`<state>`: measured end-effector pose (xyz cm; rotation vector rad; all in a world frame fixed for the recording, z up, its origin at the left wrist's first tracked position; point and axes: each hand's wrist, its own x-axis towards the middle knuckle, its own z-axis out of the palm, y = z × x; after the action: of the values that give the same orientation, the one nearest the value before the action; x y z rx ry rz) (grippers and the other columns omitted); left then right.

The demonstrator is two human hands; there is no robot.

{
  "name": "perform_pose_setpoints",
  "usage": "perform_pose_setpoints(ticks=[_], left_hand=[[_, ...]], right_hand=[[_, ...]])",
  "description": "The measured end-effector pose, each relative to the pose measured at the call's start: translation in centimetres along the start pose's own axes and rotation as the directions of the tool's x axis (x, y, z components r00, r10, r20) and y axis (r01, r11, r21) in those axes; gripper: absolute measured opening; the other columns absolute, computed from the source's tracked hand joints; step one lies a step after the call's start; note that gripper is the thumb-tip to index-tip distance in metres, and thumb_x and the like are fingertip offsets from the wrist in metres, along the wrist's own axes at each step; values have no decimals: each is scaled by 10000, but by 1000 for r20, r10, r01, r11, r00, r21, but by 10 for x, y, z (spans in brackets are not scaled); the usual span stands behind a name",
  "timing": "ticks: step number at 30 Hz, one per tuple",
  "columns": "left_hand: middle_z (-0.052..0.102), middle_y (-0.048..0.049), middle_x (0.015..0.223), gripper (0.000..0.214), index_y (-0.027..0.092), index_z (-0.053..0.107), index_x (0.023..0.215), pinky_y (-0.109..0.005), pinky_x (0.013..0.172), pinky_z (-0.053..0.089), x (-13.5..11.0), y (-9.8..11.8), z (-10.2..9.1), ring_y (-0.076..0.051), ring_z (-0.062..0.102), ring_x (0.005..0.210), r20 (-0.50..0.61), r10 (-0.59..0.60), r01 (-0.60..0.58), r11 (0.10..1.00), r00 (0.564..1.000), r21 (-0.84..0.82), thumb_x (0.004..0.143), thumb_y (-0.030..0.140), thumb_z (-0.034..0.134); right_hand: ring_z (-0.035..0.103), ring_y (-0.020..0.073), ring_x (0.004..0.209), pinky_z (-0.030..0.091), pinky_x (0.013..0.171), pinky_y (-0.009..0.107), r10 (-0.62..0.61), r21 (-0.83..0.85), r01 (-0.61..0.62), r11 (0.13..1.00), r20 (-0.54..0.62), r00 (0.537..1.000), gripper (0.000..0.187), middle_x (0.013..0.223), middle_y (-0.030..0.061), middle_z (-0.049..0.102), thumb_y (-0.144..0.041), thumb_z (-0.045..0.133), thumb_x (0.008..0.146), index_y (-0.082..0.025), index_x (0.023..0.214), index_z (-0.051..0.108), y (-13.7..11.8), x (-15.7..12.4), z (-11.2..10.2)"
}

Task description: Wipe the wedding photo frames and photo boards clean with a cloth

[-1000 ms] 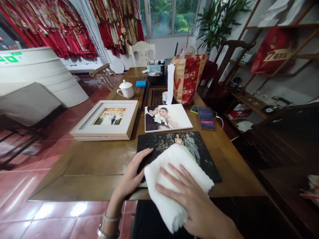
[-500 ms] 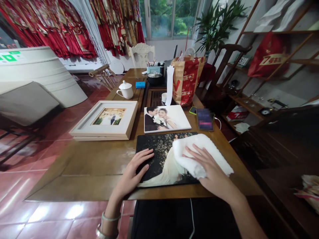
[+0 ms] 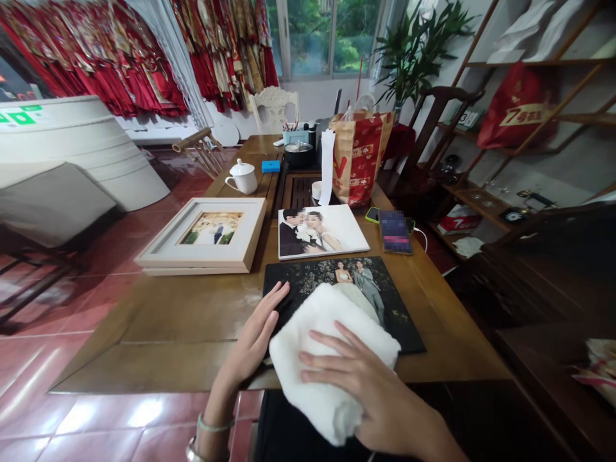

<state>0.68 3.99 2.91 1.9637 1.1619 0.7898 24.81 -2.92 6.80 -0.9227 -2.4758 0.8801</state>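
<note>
A dark wedding photo panel [image 3: 407,324] lies flat near the table's front edge, showing a couple among blossoms. My right hand [image 3: 349,372] presses a folded white towel [image 3: 308,321] against its lower middle, fingers spread over the cloth. Part of the towel hangs past the front edge and covers much of the picture. My left hand [image 3: 257,333] rests along the panel's left edge with fingers stretched out, holding nothing.
Behind the panel lies a pale photo board [image 3: 349,231]. A framed picture [image 3: 255,221] sits to the left, phones [image 3: 395,232] to the right. Farther back stand a lidded white cup [image 3: 243,178], a blue box [image 3: 271,167] and a paper bag [image 3: 363,160].
My right hand has brought the towel left and toward me, uncovering the couple and the panel's right side. My left hand has shifted slightly left, to the edge.
</note>
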Motion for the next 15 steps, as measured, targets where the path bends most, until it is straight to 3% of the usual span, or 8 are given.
perform_pose_setpoints(ticks=[3, 7, 10, 12, 15], left_hand=[[364, -14, 1494, 416, 273, 417, 1376, -430, 1175, 192, 2, -3, 2, -202, 231, 1419, -3, 50, -50, 998, 999, 47, 962, 291, 381], [454, -37, 1431, 349, 268, 530, 1276, -449, 1146, 267, 3, -4, 2, -207, 342, 1370, 5, 86, -86, 995, 996, 45, 952, 243, 405], [517, -49, 1376, 315, 257, 578, 1216, -454, 1127, 302, 4, -5, 2, -209, 386, 1343, 0, 94, -94, 995, 996, 22, 945, 231, 420], [535, -51, 1360, 294, 251, 606, 1175, -455, 1123, 308, 4, -5, 2, -211, 391, 1339, 0, 98, -98, 995, 995, 13, 941, 231, 429], [545, -58, 1346, 281, 248, 624, 1148, -456, 1116, 315, 4, -6, 2, -219, 411, 1323, -3, 81, -81, 996, 997, 25, 937, 240, 439]], right_hand=[[295, 166, 1368, 128, 1163, 466, 64, 69, -63, 996, -4, 998, 755, 1354, -25, 535, -1, 410, 598, -247, 1308, 492, 9, -28, -13], [233, 233, 1393, 210, 1127, 527, 315, 73, -312, 947, -41, 948, 696, 1433, -22, 439, -23, 436, 669, -299, 1303, 514, 34, -33, -36], [239, 251, 1391, 193, 1130, 530, 374, 29, -375, 927, -167, 912, 668, 1453, 4, 409, -61, 460, 714, -287, 1341, 484, 54, -5, -48], [293, 234, 1370, 167, 1144, 497, 325, -17, -336, 942, -218, 920, 614, 1418, 44, 460, -82, 469, 738, -240, 1330, 504, 61, 23, -50], [348, 227, 1342, 156, 1149, 460, 232, -77, -252, 965, -204, 951, 559, 1368, 98, 514, -84, 488, 713, -176, 1258, 576, 62, 69, -44]])
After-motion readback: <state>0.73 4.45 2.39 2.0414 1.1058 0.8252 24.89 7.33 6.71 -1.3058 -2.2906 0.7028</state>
